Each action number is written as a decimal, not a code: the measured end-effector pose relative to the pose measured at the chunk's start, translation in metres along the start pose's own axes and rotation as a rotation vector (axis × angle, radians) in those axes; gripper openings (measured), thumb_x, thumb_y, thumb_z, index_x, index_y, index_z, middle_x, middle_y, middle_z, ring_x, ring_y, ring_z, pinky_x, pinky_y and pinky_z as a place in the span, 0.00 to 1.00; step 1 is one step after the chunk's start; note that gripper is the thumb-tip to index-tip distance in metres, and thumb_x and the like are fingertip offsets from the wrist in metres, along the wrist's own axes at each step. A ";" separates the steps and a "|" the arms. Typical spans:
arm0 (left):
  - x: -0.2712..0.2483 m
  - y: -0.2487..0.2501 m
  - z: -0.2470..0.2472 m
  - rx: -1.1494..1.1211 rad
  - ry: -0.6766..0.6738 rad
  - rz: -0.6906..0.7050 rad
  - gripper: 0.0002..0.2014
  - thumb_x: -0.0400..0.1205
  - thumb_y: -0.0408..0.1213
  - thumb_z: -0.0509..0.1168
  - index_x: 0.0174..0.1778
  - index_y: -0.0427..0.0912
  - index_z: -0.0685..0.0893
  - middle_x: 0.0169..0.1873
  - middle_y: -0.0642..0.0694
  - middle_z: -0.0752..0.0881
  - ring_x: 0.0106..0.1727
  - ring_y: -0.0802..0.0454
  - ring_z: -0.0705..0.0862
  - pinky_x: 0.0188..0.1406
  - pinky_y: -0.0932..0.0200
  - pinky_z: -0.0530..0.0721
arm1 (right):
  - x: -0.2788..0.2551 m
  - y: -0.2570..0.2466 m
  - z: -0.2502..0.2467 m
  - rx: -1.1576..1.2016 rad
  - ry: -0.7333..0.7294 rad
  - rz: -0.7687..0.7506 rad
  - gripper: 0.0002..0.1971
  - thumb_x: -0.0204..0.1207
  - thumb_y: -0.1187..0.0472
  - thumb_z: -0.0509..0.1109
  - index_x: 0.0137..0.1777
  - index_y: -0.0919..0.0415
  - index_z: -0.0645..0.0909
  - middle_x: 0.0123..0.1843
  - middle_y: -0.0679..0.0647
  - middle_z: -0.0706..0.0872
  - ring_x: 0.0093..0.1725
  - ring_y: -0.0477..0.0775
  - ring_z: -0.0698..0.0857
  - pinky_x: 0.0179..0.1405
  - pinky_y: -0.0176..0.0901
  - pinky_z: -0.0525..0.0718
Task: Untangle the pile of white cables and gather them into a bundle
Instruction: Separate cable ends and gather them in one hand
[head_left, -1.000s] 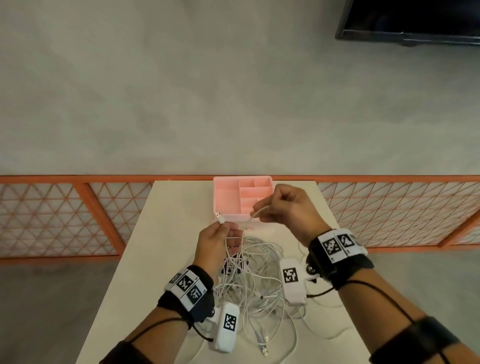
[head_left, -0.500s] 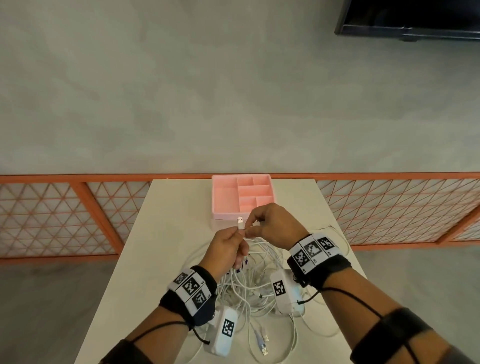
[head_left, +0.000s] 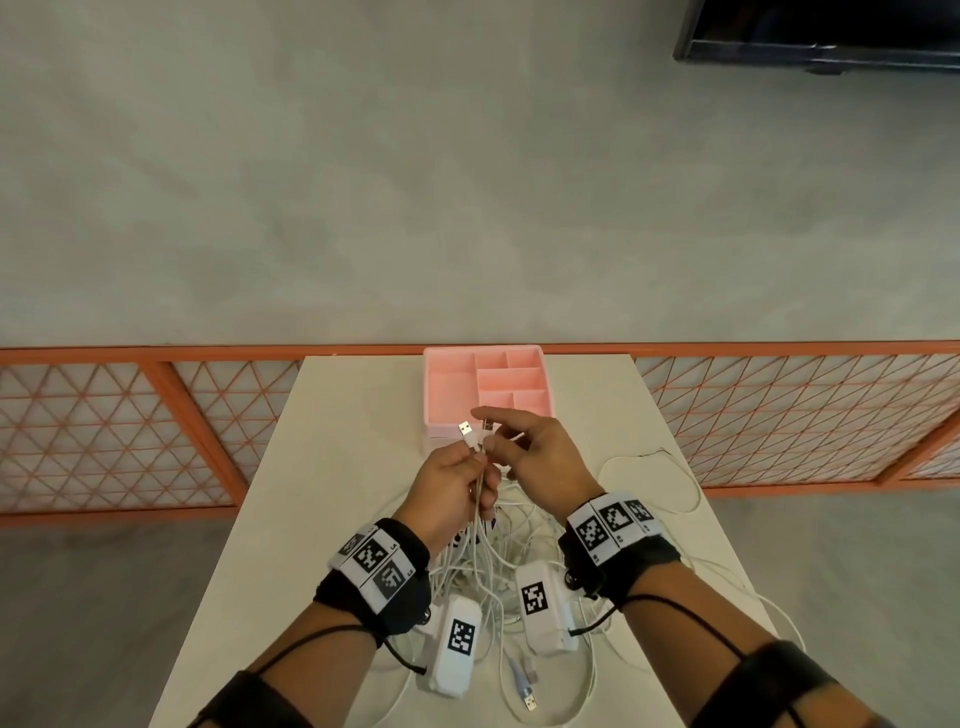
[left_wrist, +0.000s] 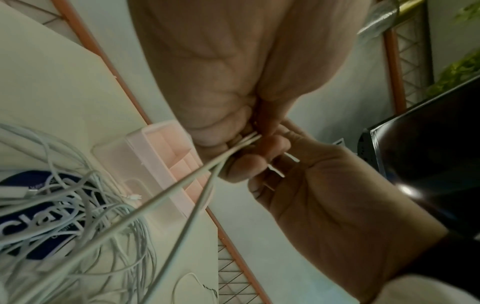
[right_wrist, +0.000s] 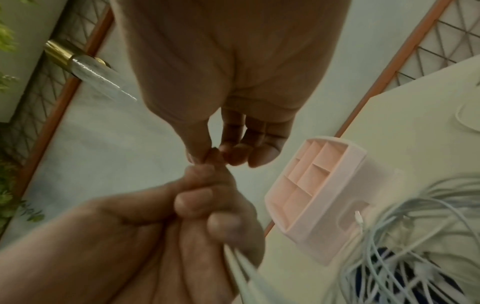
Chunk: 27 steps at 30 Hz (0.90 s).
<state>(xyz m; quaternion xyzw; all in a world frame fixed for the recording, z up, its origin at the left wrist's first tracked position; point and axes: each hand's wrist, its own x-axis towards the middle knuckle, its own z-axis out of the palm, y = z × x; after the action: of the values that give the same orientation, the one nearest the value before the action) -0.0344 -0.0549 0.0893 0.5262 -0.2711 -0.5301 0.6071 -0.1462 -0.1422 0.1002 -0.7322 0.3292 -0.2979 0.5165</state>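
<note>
You have a pink divided organizer (head_left: 483, 387) sitting at the far edge of the white table (head_left: 332, 431). Behind it runs an orange lattice railing (head_left: 130, 431) (a dark screen (head_left: 826, 36) hangs upper right).

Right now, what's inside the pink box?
The pink box has several compartments, and the ones showing look empty. The right hand and plugs cover its near edge.

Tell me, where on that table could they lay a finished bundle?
Bare table lies left of the pink organizer and cable pile; a smaller patch sits right of the organizer, above one stray cable loop. The near middle, under both wrists, is crowded.
</note>
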 end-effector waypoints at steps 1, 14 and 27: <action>-0.001 0.000 0.001 -0.028 0.008 0.001 0.12 0.90 0.25 0.51 0.49 0.32 0.80 0.28 0.42 0.75 0.22 0.51 0.72 0.23 0.58 0.74 | -0.002 0.000 0.003 0.022 -0.017 0.002 0.20 0.83 0.66 0.67 0.67 0.42 0.84 0.49 0.54 0.84 0.36 0.41 0.84 0.41 0.35 0.82; 0.010 0.048 -0.044 -0.432 0.264 0.176 0.12 0.90 0.30 0.51 0.46 0.39 0.78 0.24 0.52 0.71 0.21 0.59 0.64 0.16 0.66 0.63 | -0.046 0.066 0.003 -0.194 -0.294 0.177 0.13 0.83 0.51 0.66 0.41 0.56 0.84 0.23 0.43 0.76 0.24 0.43 0.74 0.33 0.41 0.75; 0.016 0.054 -0.063 -0.241 0.354 0.156 0.13 0.87 0.32 0.50 0.41 0.42 0.77 0.19 0.55 0.66 0.17 0.60 0.59 0.14 0.67 0.54 | -0.037 0.108 -0.106 -0.202 0.350 0.528 0.08 0.80 0.65 0.65 0.43 0.65 0.85 0.44 0.57 0.86 0.48 0.60 0.82 0.43 0.45 0.74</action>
<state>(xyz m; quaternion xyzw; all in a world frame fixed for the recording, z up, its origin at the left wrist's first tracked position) 0.0462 -0.0542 0.1171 0.5120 -0.1348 -0.4094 0.7430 -0.2699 -0.1996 0.0248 -0.6068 0.6190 -0.2410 0.4364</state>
